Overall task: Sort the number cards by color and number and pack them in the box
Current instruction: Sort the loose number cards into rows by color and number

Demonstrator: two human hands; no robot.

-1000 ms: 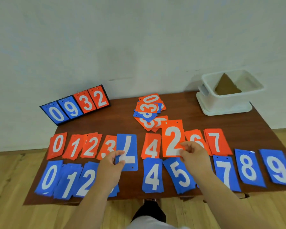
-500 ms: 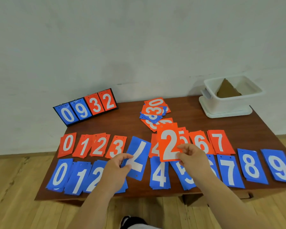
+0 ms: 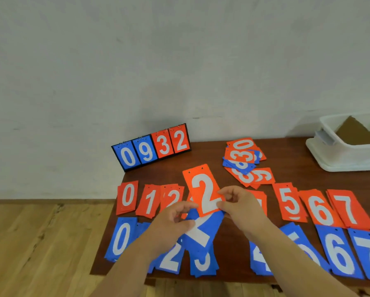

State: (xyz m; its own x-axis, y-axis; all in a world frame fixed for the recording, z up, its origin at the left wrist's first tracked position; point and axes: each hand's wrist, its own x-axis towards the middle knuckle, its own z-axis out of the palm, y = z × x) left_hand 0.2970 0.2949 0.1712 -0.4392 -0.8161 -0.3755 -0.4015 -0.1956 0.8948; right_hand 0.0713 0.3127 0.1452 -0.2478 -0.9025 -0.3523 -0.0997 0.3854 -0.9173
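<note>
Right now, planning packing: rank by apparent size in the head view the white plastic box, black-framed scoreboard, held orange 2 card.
White plastic box and black-framed scoreboard: alike, box cropped.
Orange 2 card: smallest, though nearer.

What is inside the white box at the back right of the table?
A brown triangular piece, seemingly cardboard, sits inside the white box. Nothing else shows in it; its floor is hidden behind the near wall, and the frame edge cuts off its right side.

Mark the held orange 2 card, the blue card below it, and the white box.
orange 2 card point(image 3: 202, 190): head view, on the white digit.
blue 7 card point(image 3: 201, 234): head view, on its white stroke.
white box point(image 3: 351, 155): head view, on its front wall.
</note>
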